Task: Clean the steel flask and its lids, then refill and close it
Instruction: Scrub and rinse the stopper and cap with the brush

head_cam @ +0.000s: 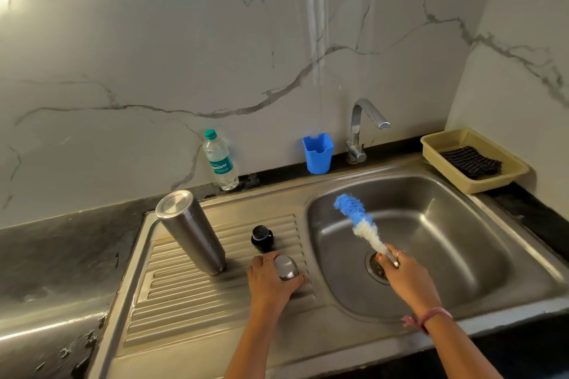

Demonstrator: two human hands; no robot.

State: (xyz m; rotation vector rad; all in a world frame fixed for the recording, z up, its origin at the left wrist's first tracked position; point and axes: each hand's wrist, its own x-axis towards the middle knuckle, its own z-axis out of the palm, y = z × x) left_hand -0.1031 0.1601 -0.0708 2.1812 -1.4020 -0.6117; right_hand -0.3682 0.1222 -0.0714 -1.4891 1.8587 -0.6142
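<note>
While the steel flask [191, 232] stands upside down on the ribbed drainboard [184, 301], the left hand [271, 283] curls around the steel outer lid [286, 268] just in front of the black inner lid [261, 237]. That dome probably weighs little, is rigid and likely wet-slick, so a grasp around its rim suits it best. The right hand [406, 277] pinches the bottle brush [360, 224] by its wire handle over the sink basin [462, 240]; its bristles look soft.
</note>
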